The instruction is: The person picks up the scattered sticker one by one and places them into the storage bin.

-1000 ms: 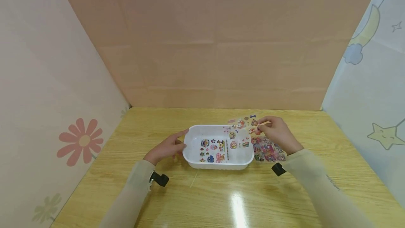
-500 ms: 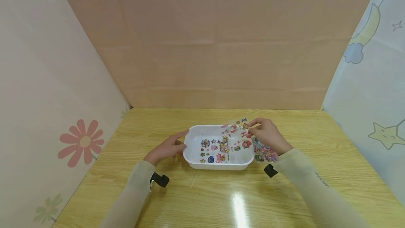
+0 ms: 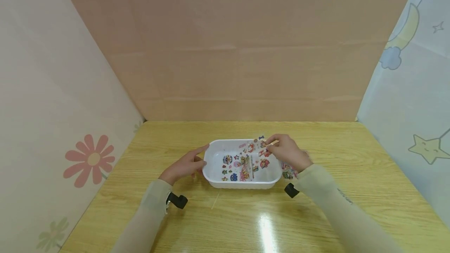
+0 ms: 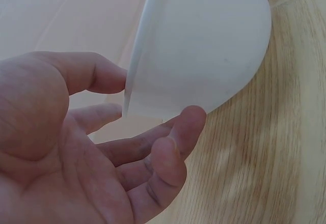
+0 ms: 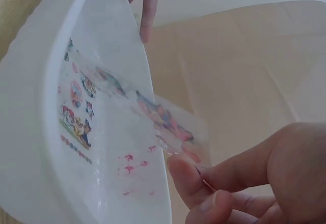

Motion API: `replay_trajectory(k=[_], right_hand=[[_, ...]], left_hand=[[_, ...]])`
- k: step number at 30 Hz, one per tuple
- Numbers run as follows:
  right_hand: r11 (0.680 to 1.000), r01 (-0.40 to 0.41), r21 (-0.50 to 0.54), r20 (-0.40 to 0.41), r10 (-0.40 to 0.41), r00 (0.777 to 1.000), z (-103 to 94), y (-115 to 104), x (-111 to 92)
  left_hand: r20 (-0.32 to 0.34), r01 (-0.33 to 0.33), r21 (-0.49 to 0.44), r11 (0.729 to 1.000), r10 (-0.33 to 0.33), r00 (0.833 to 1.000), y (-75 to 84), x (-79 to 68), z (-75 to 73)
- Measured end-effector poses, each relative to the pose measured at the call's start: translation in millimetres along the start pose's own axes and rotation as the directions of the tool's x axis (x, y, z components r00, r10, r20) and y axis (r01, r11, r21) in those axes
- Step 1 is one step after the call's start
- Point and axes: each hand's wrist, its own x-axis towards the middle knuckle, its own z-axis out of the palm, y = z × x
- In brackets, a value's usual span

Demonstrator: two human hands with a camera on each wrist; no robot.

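A white tray [image 3: 242,185] with rounded corners stands on the table. At its left end my left hand [image 3: 184,166] holds the rim; the left wrist view shows the thumb [image 4: 109,76] against the rim and the other fingers bent below. Over the tray's right half, my right hand [image 3: 287,153] pinches a clear sticker sheet [image 5: 165,119] between thumb and fingers. That sheet hangs tilted, its lower part reaching into the tray. Another sticker sheet [image 3: 227,167] with small cartoon prints lies on the tray's floor, partly overlapped by the held one.
Colourful sticker sheets [image 3: 289,171] lie on the wooden table [image 3: 211,225] just right of the tray, partly hidden by the right forearm. A thin pale strip [image 3: 215,200] lies before the tray. Cloth walls [image 3: 225,69] enclose the table's back and sides.
My right hand has moved left over the tray, bringing the pinched sticker sheet across the lower sheet. The left hand and tray have stayed in place.
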Motion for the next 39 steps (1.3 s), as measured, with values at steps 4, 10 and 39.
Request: replay_trajectory(k=[4,10,39], right_hand=[[1.000,-0.009,-0.022,0.022,0.010,1.000,5.5,-1.2,2.1],[0.999,-0.019,-0.051,0.049,0.022,0.999,15.6,-2.1,4.5],[0.978,-0.008,-0.207,0.039,0.016,0.999,51.0,-1.4,16.2]], left_hand=[[-0.003,0.004,-0.004,1.000,-0.004,1.000,1.6,-0.7,0.0],[-0.001,0.000,-0.001,1.000,0.000,1.000,2.7,-1.9,-0.3],[0.004,-0.026,-0.002,1.000,0.026,1.000,3.7,-0.6,2.7]])
